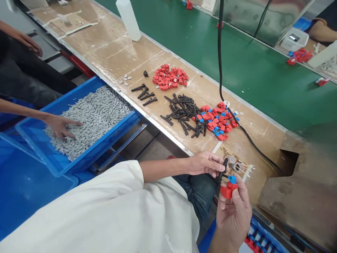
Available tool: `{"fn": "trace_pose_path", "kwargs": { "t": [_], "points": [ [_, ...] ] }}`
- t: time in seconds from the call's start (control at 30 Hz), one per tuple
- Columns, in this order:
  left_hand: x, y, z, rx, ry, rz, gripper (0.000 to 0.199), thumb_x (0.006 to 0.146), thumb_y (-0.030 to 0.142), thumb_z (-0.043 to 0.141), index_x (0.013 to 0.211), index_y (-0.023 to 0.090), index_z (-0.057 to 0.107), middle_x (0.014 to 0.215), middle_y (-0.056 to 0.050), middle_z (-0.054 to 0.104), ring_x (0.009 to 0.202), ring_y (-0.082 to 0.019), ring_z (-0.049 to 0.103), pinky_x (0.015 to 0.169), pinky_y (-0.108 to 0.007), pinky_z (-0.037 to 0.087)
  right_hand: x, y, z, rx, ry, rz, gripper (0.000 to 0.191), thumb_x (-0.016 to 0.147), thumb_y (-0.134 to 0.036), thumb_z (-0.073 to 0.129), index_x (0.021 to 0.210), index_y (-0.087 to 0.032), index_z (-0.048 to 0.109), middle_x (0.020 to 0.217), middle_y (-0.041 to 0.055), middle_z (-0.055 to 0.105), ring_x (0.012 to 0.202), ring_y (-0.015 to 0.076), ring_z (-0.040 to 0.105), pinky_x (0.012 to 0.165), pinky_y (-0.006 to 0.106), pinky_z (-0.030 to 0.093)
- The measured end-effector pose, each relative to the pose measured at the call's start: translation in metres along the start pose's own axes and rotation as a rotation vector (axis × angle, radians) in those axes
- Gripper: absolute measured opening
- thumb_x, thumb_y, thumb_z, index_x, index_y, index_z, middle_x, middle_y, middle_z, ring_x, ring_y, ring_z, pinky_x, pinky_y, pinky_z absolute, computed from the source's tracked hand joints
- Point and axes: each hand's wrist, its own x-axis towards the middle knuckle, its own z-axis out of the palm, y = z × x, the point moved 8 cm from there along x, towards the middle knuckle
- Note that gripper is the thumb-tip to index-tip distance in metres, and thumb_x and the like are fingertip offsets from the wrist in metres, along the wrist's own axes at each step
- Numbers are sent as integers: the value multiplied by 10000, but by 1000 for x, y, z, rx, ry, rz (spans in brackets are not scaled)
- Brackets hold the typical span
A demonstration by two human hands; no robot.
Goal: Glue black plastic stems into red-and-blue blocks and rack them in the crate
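Between the fingertips of my left hand (204, 163) is a black plastic stick-shaped part (224, 166). My right hand (235, 214) pinches a small red plastic block with a blue tip (228, 190). The black part's thin side arm reaches the blue tip; whether it sits inside the tip I cannot tell. Both hands are close together at the table's near edge. Just beyond them are small round pots (237, 166) with cotton swabs (247, 165). A pile of red-and-blue pieces (218, 119) and a heap of black stick parts (184, 110) lie farther up the table.
A black cable (247, 135) hangs across the table (105, 45). Red blocks (170, 77) are heaped farther off, near a white bottle (129, 21). Another person's hand (61, 125) rests in a blue bin (89, 149) of grey pieces. A green belt (184, 42) runs behind.
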Motion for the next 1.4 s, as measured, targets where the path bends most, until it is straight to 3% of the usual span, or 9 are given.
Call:
{"fn": "trace_pose_path", "kwargs": {
  "t": [0.2,0.47,0.6,0.93,1.13,1.4],
  "points": [
    [-6,7,2,79,38,26,528,489,459,952,753,102,666,664,12,645,553,-49,577,534,-178,437,-7,0,3,-84,3,-90,523,747,-399,785,1204,-159,698,756,48,716,488,90,519,373,189,343],
    [-20,17,8,198,99,94,514,559,519,893,683,133,577,493,56,550,380,-12,386,373,-164,239,-17,-2,6,-168,43,-220,498,753,-384,804,1194,-169,714,792,49,718,495,93,532,391,199,368],
    [-24,16,6,222,139,163,477,599,496,869,730,137,583,495,69,550,374,-20,403,380,-164,279,-27,0,8,-240,84,-258,561,795,-388,779,1291,-151,664,700,4,636,506,82,490,416,203,376],
    [-34,23,12,353,129,291,555,644,619,809,773,143,555,543,62,580,414,-50,528,459,-187,402,-41,7,12,-381,99,-418,523,901,-403,661,1379,-200,596,967,58,617,625,103,525,525,250,447],
    [-37,30,18,366,102,350,600,634,662,799,825,135,585,567,68,563,402,-38,489,423,-189,389,-51,-7,23,-536,91,-655,441,955,-360,594,1384,-258,596,896,56,607,620,142,546,535,287,450],
    [-36,31,10,362,166,337,621,615,692,794,791,141,569,552,74,536,393,-26,438,402,-183,368,-42,0,27,-628,53,-718,484,985,-401,528,1444,-247,534,973,89,638,671,170,574,674,348,494]
  ]
}}
